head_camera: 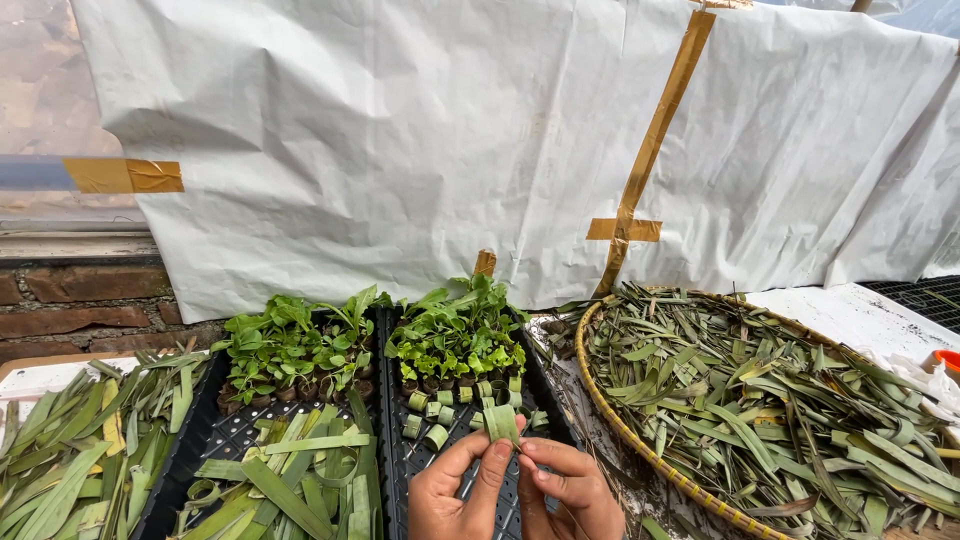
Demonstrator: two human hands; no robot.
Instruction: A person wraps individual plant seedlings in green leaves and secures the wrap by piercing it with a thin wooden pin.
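Head-camera view, looking down at a propagation bench. Both hands meet at the lower centre of the frame: the left hand [452, 492] and the right hand [572, 488] are pressed together, thumbs and forefingers pinched on a short green leaf strip [500, 423] that stands upright between them, partly curled into a small tube. The strip is held just above the right-hand black seedling tray [395, 470], whose far end carries leafy green seedlings [458, 338] and, in front of them, a cluster of finished leaf rolls [436, 420] standing in the cells. A second black tray [190, 465] beside it holds more seedlings [290, 345] and a scatter of loose long leaves [295, 470]. A further heap of cut leaves [70, 450] lies at the far left, and a wide woven basket [640, 450] on the right is filled with the same leaf blades (its near rim runs close to the right hand). A white sheet [420, 140] patched with tan tape [655, 140] hangs behind, above a brick ledge [90, 290]. Risk, as a judgement: the springy strip may uncurl if either pinch slackens, and a sharp fold could split it along the grain; a dropped strip would fall among the tray cells below.
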